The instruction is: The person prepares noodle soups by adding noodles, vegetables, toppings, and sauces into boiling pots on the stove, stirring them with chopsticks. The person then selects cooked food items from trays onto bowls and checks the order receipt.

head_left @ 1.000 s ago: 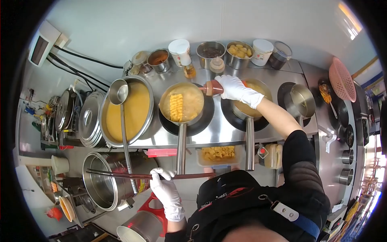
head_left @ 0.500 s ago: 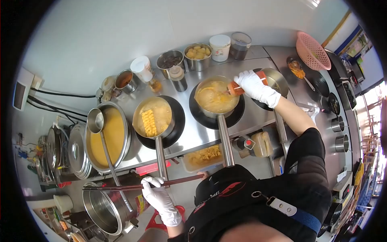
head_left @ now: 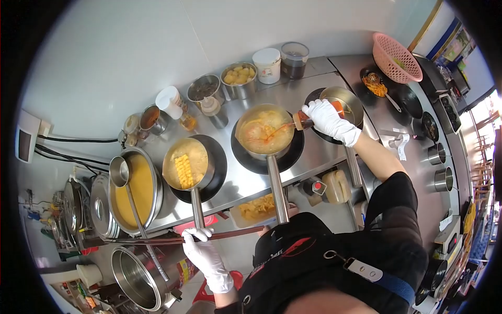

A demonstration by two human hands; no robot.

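My right hand (head_left: 333, 123), in a white glove, grips a tilted sauce bottle (head_left: 303, 120) with red-orange contents. A thin red stream (head_left: 277, 129) runs from its mouth into the middle saucepan (head_left: 241, 142), which holds bubbling broth and yellowish food. In my left hand (head_left: 205, 261), also gloved, is a pair of long dark chopsticks (head_left: 141, 241), held level below the counter edge. The left saucepan (head_left: 210, 170) contains pale broth and a yellow noodle block (head_left: 183, 171). Its handle (head_left: 197, 208) ends just above my left hand.
A wide pot of yellow soup (head_left: 159, 196) with a ladle (head_left: 120, 171) stands at left. Along the wall are tubs, bottles and a bowl of potato-like chunks (head_left: 239, 74). A third saucepan (head_left: 361, 107) sits under my right forearm. A pink basket (head_left: 397, 58) is at far right.
A red stream now falls from the bottle into the middle saucepan, where none showed clearly before. The view has shifted slightly, so pans and jars appear further left. My left hand keeps the chopsticks.
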